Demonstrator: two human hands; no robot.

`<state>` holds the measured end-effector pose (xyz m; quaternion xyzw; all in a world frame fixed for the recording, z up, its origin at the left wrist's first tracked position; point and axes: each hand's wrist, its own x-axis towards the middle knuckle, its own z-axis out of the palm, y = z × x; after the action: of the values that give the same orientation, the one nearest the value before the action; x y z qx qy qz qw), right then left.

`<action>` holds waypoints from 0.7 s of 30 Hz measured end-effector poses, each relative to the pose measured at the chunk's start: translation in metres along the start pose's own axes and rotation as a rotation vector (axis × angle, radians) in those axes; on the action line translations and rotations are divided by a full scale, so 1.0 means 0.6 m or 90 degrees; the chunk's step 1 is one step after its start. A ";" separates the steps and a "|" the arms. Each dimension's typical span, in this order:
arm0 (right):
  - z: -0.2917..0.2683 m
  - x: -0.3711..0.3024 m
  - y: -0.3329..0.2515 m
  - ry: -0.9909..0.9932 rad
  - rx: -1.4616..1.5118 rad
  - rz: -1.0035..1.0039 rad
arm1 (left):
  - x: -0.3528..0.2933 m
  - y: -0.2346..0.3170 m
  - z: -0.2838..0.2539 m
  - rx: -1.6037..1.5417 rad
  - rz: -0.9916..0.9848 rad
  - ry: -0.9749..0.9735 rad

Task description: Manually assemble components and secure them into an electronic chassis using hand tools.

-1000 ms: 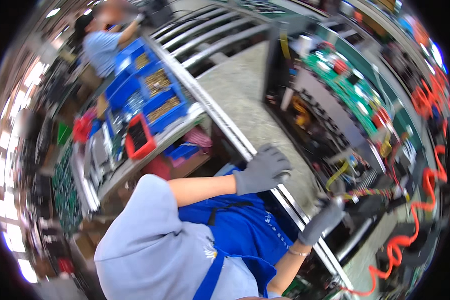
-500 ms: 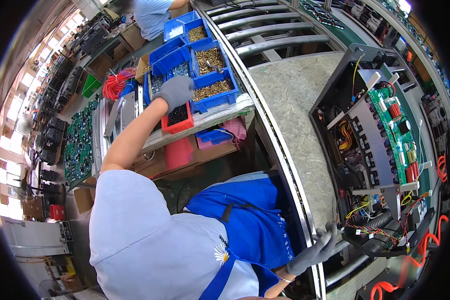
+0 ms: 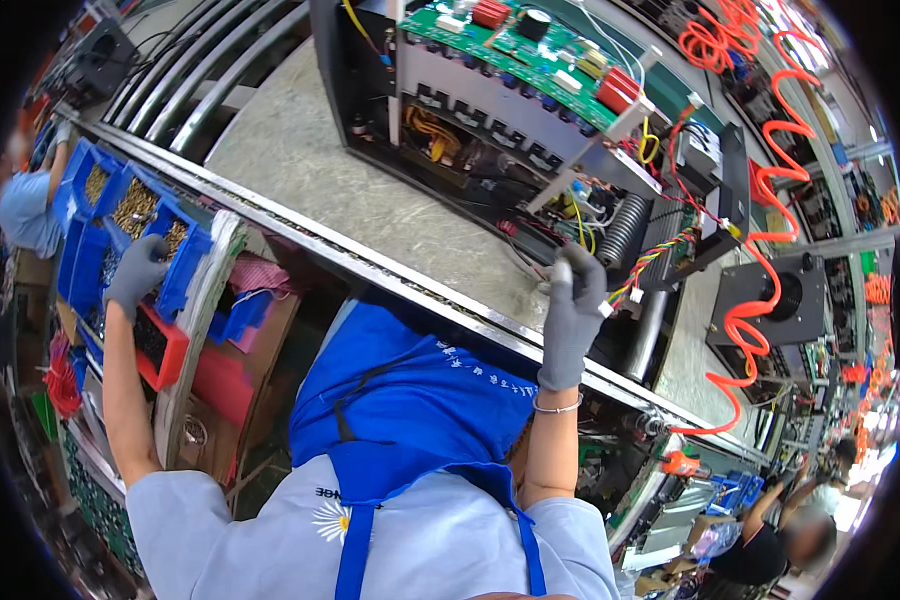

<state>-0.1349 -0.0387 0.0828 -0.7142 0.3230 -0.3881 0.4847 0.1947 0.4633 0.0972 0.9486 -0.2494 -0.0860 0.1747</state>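
Observation:
My left hand (image 3: 138, 275), in a grey glove, is over the blue bins (image 3: 185, 275) at the left. Its fingers are curled closed; anything in them is hidden. Brass-coloured screws (image 3: 135, 208) fill bins beside it, and a red bin (image 3: 167, 350) of small black parts lies below the wrist. My right hand (image 3: 573, 320), also gloved, is raised at the front of an open dark equipment chassis (image 3: 370, 165). Its fingers are bent together, and what they hold cannot be made out. A bundle of multicoloured wires (image 3: 660, 265) with a white connector (image 3: 606, 309) hangs just beside it.
The chassis carries a green circuit board (image 3: 560, 70) and stands on a grey worktop (image 3: 300, 190) with a metal rail (image 3: 300, 240) along its near edge. Rollers (image 3: 185, 90) lie beyond at left. Coiled orange hoses (image 3: 735, 340) hang at right. Other people work at both sides.
My view has swung to the right, bringing the chassis toward the middle. My right hand is now raised beside the chassis wiring. My left hand stays at the bins with its fingers curled.

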 end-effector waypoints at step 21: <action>-0.024 0.000 0.014 -0.340 0.022 0.081 | -0.051 0.296 -0.041 -0.290 -0.076 0.141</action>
<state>-0.1478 -0.0479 0.0784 -0.7611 0.2210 -0.1604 0.5883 0.0960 0.3413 0.1888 0.9015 -0.1466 -0.0455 0.4046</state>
